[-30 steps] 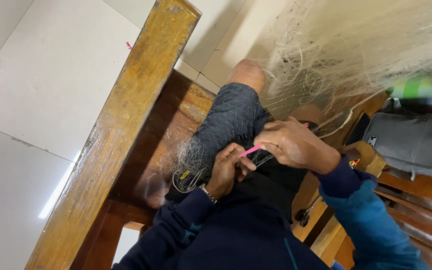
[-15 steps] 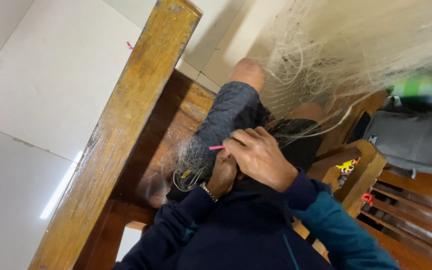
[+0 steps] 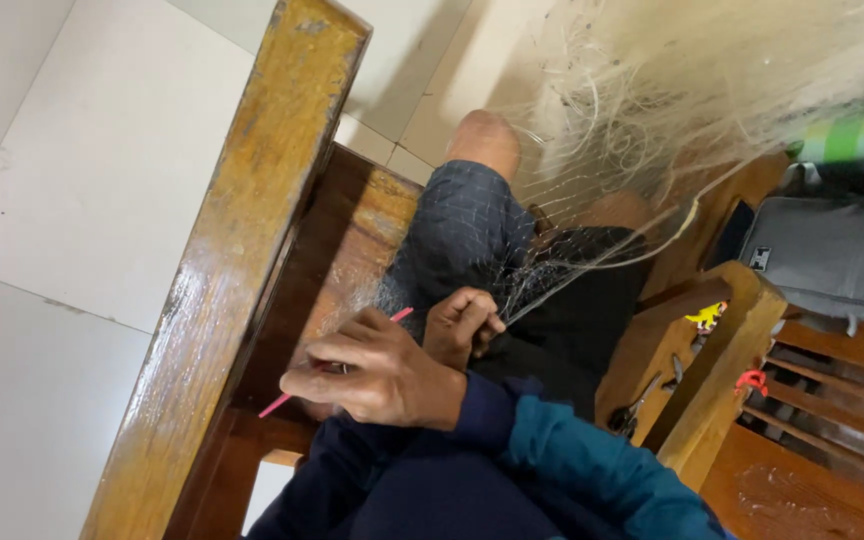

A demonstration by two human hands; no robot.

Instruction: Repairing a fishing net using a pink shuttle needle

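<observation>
**On the chair, pink needle drawn out to the side**

Across the lap of a person sitting in a wooden chair (image 3: 252, 230), a pale net (image 3: 652, 90) hangs down from the upper right. Its fine mesh spreads over a leg in dark shorts (image 3: 462, 230).

The right hand (image 3: 382, 378), in a teal sleeve, is closed around a thin pink needle (image 3: 277, 405). Thumb and fingers pinch its middle, so both ends stick out — one toward the chair's armrest, the other back toward the net. The left hand (image 3: 464, 325) lies just beside it, fingers curled shut on a bunch of mesh against the thigh. A grey bag (image 3: 832, 255) rests on slats to the right, well apart from both hands.

What could go wrong, as I judge it: the needle is slim and held only by a pinch, so a tug from the net could pull it free. The outer tip is also near the armrest and could knock against it. The loose strands around the left hand look ready to snag — a hard pull might tighten them into a tangle.

Half a second ago the right hand covered the left over the lap, with only a short pink tip showing. It has since swung down and toward the armrest, baring more of the needle, while the left hand has kept its place.
</observation>
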